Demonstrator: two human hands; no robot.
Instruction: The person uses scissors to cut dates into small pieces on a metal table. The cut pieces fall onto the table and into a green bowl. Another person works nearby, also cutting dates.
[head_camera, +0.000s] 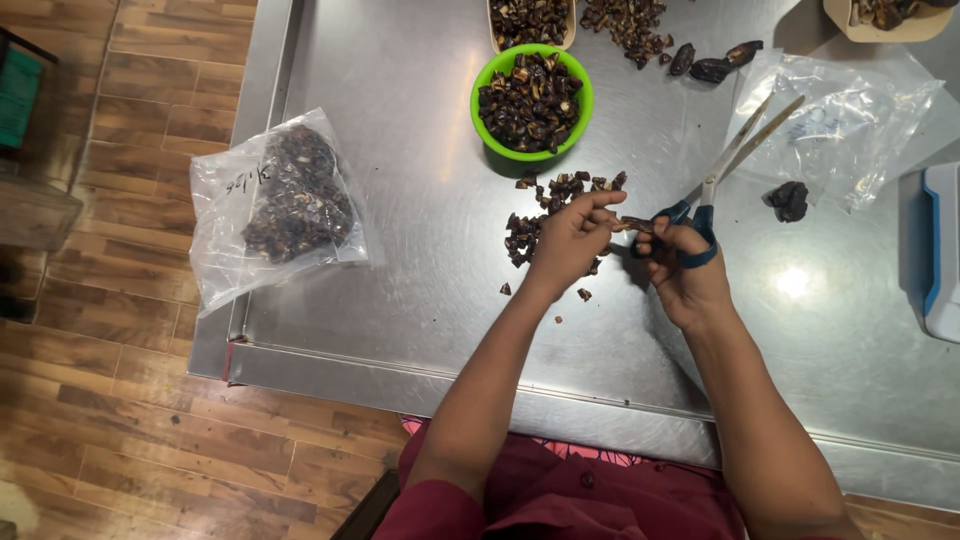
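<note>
Near the steel tabletop's (400, 250) front edge, the left hand (565, 240) is pinching a small, soft, sticky-looking brown date strip (632, 223) by its end, while the right hand (685, 265) is gripping blue-handled scissors (715, 180), blades parted.

bowl (532, 100) behind cut pieces (545, 215) on table (400, 250), filled bag (280, 205) at left edge

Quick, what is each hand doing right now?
Left hand: fingers pinched on a small dark fruit piece.
Right hand: fingers through the blue handles of the scissors, blades open.
</note>
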